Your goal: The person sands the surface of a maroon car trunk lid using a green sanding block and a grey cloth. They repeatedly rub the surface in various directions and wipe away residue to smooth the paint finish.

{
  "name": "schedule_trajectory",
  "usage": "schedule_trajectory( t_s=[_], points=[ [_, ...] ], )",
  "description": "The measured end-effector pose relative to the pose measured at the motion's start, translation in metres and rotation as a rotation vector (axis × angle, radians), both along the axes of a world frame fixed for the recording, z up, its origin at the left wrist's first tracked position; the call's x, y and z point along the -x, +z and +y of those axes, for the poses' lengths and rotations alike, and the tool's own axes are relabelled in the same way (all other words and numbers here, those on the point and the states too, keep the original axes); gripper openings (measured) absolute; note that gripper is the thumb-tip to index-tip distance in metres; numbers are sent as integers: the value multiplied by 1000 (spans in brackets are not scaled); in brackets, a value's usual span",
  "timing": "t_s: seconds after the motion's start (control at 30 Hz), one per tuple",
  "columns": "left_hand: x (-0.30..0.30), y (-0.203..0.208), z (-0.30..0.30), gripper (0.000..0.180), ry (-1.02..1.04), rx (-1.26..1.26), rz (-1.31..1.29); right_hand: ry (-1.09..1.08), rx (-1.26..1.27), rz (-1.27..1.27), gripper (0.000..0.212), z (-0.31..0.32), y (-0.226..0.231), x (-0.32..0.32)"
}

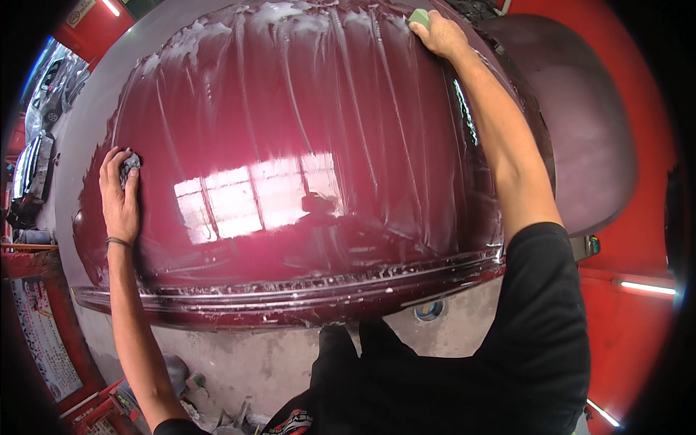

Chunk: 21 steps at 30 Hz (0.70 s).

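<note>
A wet, dark red car panel [290, 130] fills the view, streaked with soapy foam along its far side. My left hand [119, 196] lies flat on the panel's left part and presses a small grey cloth [129, 167] under its fingers. My right arm stretches across to the far edge, where my right hand [441, 35] holds a green sponge [419, 16] against the foamy surface. A window reflection shines in the middle of the panel.
The panel's chrome-trimmed lower edge [290, 293] runs in front of my legs. Below it lies a wet concrete floor with a round drain [429, 310]. Red walls with strip lights [645, 287] stand to the right; parked cars [51, 94] show far left.
</note>
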<state>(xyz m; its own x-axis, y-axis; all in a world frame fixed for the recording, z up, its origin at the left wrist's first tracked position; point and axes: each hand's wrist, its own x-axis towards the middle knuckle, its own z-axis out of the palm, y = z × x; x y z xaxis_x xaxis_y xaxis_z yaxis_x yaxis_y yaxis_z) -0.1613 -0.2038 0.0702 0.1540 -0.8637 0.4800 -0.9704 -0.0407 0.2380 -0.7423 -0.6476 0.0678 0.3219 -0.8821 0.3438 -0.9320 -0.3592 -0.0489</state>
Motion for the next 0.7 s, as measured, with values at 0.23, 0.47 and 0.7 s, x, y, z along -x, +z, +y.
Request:
schedule_trajectory(
  t_s=[0.23,0.47,0.7],
  points=[
    [-10,12,34,40,77,-5,-55,456,-153,-321,36,309,-2,51],
    [-2,8,25,39,92,-60,18,289,-220,-328,33,277,4,71],
    [-1,5,2,40,8,-28,113,-50,28,-9,68,-69,-28,65]
  ],
)
